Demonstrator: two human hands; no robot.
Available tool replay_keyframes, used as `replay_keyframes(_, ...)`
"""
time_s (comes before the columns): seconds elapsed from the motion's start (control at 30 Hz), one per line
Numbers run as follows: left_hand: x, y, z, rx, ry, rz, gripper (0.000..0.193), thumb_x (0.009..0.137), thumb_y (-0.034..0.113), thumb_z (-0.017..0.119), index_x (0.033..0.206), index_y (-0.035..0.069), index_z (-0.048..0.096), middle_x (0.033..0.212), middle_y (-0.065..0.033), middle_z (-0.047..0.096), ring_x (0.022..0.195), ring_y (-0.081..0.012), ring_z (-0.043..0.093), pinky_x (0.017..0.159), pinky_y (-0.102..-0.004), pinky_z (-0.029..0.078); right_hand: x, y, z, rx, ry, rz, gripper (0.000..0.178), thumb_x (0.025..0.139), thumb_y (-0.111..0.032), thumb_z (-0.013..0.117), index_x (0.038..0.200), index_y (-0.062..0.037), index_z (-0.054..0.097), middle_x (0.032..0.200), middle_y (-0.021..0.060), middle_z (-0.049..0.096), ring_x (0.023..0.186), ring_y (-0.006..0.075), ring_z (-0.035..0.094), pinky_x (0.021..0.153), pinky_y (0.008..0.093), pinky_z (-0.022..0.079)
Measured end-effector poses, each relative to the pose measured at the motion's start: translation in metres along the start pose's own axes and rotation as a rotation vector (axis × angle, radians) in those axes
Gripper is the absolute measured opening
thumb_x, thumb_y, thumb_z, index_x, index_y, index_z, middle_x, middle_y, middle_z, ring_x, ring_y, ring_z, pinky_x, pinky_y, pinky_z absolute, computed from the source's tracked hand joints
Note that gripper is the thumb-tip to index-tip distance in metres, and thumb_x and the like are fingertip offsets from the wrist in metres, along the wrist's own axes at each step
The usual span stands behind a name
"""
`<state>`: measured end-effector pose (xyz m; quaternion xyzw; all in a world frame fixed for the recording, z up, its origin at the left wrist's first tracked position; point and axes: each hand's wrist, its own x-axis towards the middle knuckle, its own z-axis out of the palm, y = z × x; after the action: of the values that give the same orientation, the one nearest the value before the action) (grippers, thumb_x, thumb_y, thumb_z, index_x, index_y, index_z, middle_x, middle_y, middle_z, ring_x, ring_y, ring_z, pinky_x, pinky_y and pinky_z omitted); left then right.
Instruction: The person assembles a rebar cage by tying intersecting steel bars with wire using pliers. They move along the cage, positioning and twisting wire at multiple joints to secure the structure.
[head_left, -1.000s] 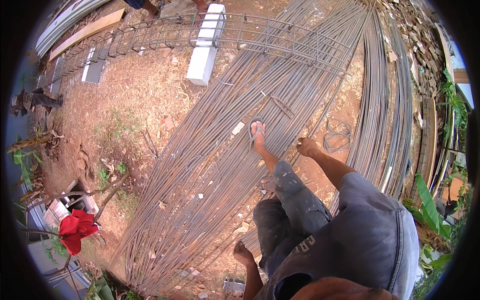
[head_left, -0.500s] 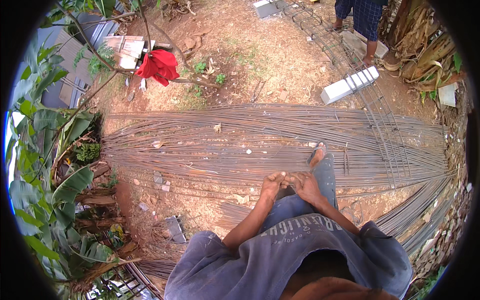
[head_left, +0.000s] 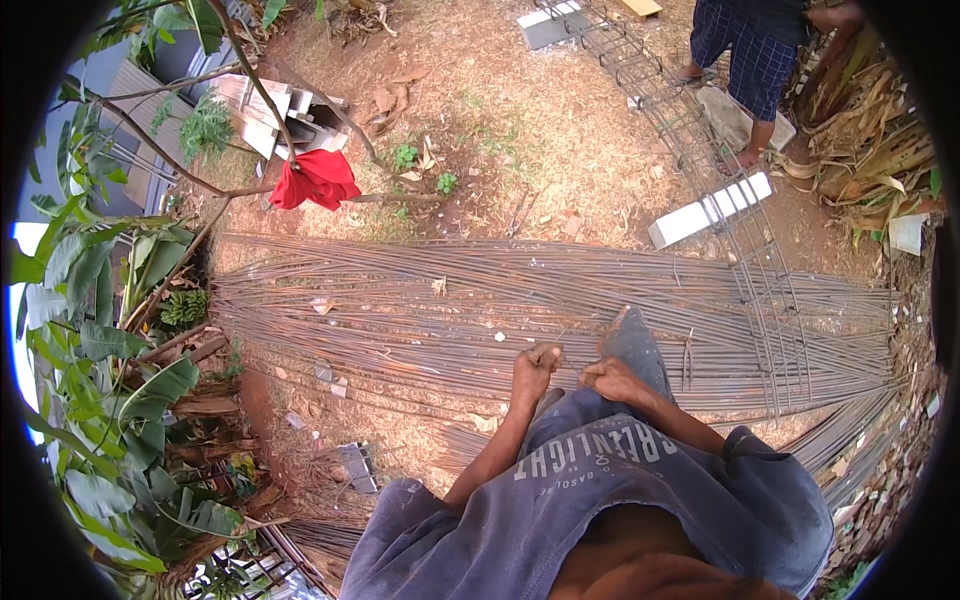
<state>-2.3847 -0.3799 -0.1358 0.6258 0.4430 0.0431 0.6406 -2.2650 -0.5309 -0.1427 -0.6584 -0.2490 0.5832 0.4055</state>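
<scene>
In front of my waist, my left hand (head_left: 536, 374) is raised with its fingers curled into a closed pinch. Beside it on the right, my right hand (head_left: 612, 380) is closed too, close to my thigh. A gap separates the two hands. Anything thin they may grip is too small to make out. Below them spread long, rusty steel bars (head_left: 480, 290), lying loosely side by side across the ground. My raised knee (head_left: 633, 345), in worn trousers, stands over the bars and hides my foot.
A rebar cage (head_left: 735, 250) runs from the far right over a white block (head_left: 710, 210) onto the bars. Behind it stands another person (head_left: 750, 60) in checked shorts. A red cloth (head_left: 315, 180) hangs on a branch at left. Banana leaves (head_left: 150, 390) line the left side.
My hands have come apart from touching each other, the left one moving leftward. My knee has shifted, and the sandalled foot seen before is now hidden. The whole view has tilted slightly.
</scene>
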Motion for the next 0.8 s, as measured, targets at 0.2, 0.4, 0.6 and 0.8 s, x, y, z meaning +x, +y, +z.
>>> replay_keyframes(0.2, 0.061, 0.068, 0.034, -0.135, -0.082, 0.019, 0.021, 0.088, 0.014, 0.064, 0.100, -0.003, 0.065, 0.077, -0.0066, 0.066, 0.066, -0.0106, 0.059, 0.062, -0.0245, 0.049, 0.011, -0.036, -0.075, 0.146, -0.008, -0.032, 0.025, 0.095, -0.019, 0.050, 0.090, -0.0027, 0.068, 0.067, 0.0018, 0.055, 0.057, 0.0107, 0.047, 0.054, 0.0272, 0.040)
replay_keyframes(0.4, 0.133, 0.108, 0.063, -0.307, -0.081, -0.045, 0.031, 0.088, 0.014, 0.064, 0.115, -0.002, 0.057, 0.079, -0.0089, 0.067, 0.066, -0.0113, 0.061, 0.060, -0.0240, 0.049, 0.046, -0.057, -0.138, 0.645, -0.030, 0.112, 0.025, 0.095, -0.015, 0.050, 0.105, 0.0025, 0.063, 0.070, 0.0019, 0.054, 0.058, 0.0101, 0.043, 0.056, 0.0247, 0.039)
replay_keyframes(0.6, 0.236, 0.111, 0.080, -0.302, -0.298, -0.187, 0.039, 0.086, 0.018, 0.068, 0.120, 0.003, 0.056, 0.080, -0.0065, 0.067, 0.064, -0.0095, 0.059, 0.057, -0.0233, 0.046, 0.101, -0.073, -0.193, 0.322, 0.001, 0.108, 0.020, 0.090, -0.014, 0.057, 0.101, -0.0006, 0.067, 0.074, 0.0020, 0.059, 0.062, 0.0093, 0.049, 0.059, 0.0237, 0.040)
replay_keyframes(0.8, 0.353, 0.086, 0.087, -0.189, -0.279, -0.291, 0.040, 0.086, 0.020, 0.068, 0.120, 0.003, 0.056, 0.081, -0.0042, 0.066, 0.063, -0.0086, 0.056, 0.057, -0.0228, 0.045, 0.196, -0.025, -0.242, 0.601, 0.372, 0.367, 0.016, 0.087, -0.013, 0.061, 0.092, -0.0013, 0.070, 0.073, 0.0016, 0.059, 0.064, 0.0105, 0.050, 0.058, 0.0260, 0.041)
